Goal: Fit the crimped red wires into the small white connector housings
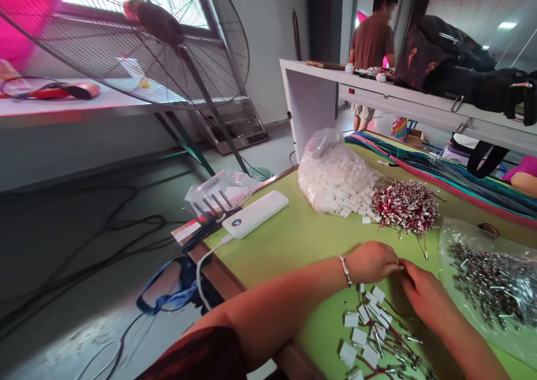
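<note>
My left hand (pixel 372 262), with a bracelet at the wrist, is closed, its fingertips meeting those of my right hand (pixel 424 291) over the green tabletop (pixel 289 248). The right hand is pinched too. Whatever lies between the fingers is hidden or too small to name. Just below the hands are short red wires with white connector housings (pixel 359 336) and metal ends. Beyond the hands sits a heap of short red wires with metal terminals (pixel 406 205). A plastic bag of white connector housings (pixel 335 173) lies open next to that heap.
A clear bag of metal-ended pieces (pixel 495 282) lies at right. Long coloured wires (pixel 457 181) run along the back. A white power bank (pixel 257 214) with a cable rests near the left edge. A large fan (pixel 168 38), a white shelf (pixel 308 97) and a person (pixel 371 41) stand beyond.
</note>
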`<state>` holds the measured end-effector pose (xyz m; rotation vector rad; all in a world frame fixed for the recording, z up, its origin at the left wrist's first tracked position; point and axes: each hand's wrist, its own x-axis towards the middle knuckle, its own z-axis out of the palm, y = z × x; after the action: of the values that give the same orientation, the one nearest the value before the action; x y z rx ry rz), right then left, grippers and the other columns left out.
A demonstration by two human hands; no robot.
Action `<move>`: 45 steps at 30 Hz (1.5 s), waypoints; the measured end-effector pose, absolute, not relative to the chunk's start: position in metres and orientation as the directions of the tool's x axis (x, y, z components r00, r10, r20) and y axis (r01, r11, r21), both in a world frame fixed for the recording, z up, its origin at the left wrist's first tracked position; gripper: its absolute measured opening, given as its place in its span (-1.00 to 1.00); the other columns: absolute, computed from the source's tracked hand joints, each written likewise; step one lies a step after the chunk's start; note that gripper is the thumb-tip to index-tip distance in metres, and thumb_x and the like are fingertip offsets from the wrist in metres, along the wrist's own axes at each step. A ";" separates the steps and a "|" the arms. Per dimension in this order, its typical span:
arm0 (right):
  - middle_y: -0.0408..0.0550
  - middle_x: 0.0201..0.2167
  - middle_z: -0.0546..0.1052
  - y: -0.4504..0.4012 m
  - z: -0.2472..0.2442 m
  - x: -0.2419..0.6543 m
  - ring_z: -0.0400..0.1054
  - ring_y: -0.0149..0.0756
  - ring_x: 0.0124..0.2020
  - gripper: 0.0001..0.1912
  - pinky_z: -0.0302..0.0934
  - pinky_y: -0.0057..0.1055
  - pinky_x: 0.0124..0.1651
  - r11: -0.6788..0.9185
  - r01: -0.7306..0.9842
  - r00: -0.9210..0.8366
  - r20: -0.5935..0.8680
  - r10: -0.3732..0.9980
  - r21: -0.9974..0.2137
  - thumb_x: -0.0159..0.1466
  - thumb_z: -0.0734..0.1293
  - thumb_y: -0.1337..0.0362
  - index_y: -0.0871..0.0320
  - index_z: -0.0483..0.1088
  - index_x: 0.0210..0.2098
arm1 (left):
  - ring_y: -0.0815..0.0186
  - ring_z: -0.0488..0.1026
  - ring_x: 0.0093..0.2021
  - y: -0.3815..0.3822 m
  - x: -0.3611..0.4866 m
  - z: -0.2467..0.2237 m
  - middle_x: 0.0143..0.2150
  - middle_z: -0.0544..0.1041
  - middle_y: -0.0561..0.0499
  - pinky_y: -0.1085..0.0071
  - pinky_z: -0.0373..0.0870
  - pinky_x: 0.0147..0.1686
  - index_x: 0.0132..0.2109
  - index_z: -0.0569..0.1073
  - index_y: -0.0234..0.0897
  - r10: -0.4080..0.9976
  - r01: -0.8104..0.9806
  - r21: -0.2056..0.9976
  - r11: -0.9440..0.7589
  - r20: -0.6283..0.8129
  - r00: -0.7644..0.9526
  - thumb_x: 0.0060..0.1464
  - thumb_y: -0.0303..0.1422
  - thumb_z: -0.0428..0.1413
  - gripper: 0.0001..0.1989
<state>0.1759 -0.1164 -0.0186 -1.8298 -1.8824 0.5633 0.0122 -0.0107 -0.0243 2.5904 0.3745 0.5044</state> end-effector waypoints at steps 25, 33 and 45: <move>-0.10 -0.51 0.53 -0.112 -0.029 0.181 0.32 -0.30 -0.52 -0.71 0.12 -0.41 -0.43 -0.102 0.789 0.220 0.124 0.967 -0.606 0.26 0.16 0.10 0.10 0.43 -0.36 | 0.17 0.45 -0.17 0.032 -0.002 -0.023 -0.19 0.46 -0.18 0.31 0.37 -0.14 -0.15 0.49 -0.38 0.835 0.765 0.360 -0.534 0.078 0.545 0.21 -0.33 0.03 -0.79; -0.12 -0.51 0.52 -0.113 -0.027 0.179 0.33 -0.31 -0.51 -0.73 0.13 -0.43 -0.40 -0.087 0.783 0.212 0.132 0.968 -0.616 0.25 0.18 0.11 0.11 0.43 -0.37 | 0.18 0.41 -0.11 0.027 0.000 -0.017 -0.18 0.47 -0.15 0.30 0.34 -0.05 -0.28 0.52 -0.38 0.826 0.698 0.491 -0.521 0.084 0.557 0.07 -0.48 0.13 -0.92; -0.14 -0.58 0.47 -0.119 -0.020 0.163 0.26 -0.36 -0.55 -0.72 0.09 -0.46 -0.44 -0.003 0.794 0.150 0.191 0.970 -0.608 0.26 0.17 0.12 0.10 0.44 -0.39 | 0.46 0.47 -0.52 -0.008 0.013 -0.013 -0.47 0.49 0.04 0.50 0.39 -0.40 -0.24 0.50 -0.43 0.584 0.013 0.841 0.542 -0.387 0.714 0.05 -0.51 0.17 -0.91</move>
<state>0.1626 -0.1193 -0.0201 -1.8348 -1.6826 0.3795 0.0130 -0.0076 -0.0128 0.9511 0.7156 0.3755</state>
